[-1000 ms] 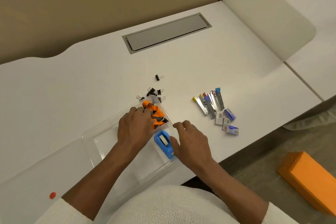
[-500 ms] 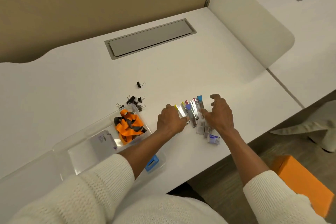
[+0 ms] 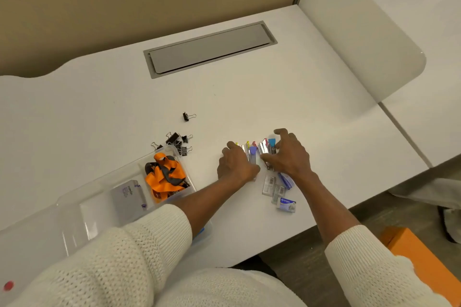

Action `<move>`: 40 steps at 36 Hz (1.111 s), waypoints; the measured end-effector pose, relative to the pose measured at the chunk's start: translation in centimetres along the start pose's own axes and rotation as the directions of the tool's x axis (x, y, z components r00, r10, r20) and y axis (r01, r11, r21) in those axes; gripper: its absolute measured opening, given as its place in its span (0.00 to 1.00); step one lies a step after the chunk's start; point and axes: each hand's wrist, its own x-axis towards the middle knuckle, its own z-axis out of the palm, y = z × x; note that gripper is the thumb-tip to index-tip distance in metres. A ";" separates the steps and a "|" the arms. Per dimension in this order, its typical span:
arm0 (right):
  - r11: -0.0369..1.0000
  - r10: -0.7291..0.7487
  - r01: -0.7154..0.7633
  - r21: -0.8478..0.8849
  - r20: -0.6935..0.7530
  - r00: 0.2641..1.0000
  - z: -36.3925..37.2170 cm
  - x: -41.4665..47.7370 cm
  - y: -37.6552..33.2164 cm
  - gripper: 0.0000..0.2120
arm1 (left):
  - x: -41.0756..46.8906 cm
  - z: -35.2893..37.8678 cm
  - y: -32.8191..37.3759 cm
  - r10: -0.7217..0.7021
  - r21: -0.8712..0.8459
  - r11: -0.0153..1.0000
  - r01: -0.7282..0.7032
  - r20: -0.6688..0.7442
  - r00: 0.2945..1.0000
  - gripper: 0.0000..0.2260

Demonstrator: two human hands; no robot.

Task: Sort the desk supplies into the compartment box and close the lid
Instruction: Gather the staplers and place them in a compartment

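A bunch of mini staplers with coloured ends lies on the white desk, pressed together between my two hands. My left hand curls on its left side and my right hand on its right. Small staple boxes lie just in front of them. Black binder clips sit left of the staplers, with one clip farther back. The clear compartment box stands at the left, holding an orange lanyard and a grey case. Its lid lies open.
A blue tape dispenser peeks out from under my left sleeve in the box. A grey cable hatch is set into the desk at the back. A white divider panel stands at the right. An orange box is on the floor.
Both hands left the compartment box and moved right to the staplers. In the last half second they closed in and pushed the staplers together.
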 end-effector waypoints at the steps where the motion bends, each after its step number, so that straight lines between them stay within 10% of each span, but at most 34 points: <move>1: 1.000 -0.003 0.003 -0.009 -0.007 1.000 0.0 0.1 -0.1 0.40 | 0.0 -0.1 0.1 -0.001 0.012 1.000 0.001 -0.021 1.000 0.34; 16: 0.974 -0.095 0.091 -0.206 -0.010 0.995 0.8 -0.1 -1.4 0.23 | 1.1 0.2 0.3 0.197 0.252 0.956 -0.151 -0.171 0.965 0.27; 31: 0.936 0.124 -0.117 0.332 0.000 0.992 0.0 1.3 0.0 0.17 | 1.7 0.7 0.9 0.249 0.388 0.900 -0.196 -0.090 0.964 0.21; 40: 0.867 0.137 -0.130 0.482 0.022 0.990 -0.2 0.8 -0.3 0.15 | 1.7 -0.6 0.8 0.199 0.176 0.963 -0.203 0.038 0.979 0.26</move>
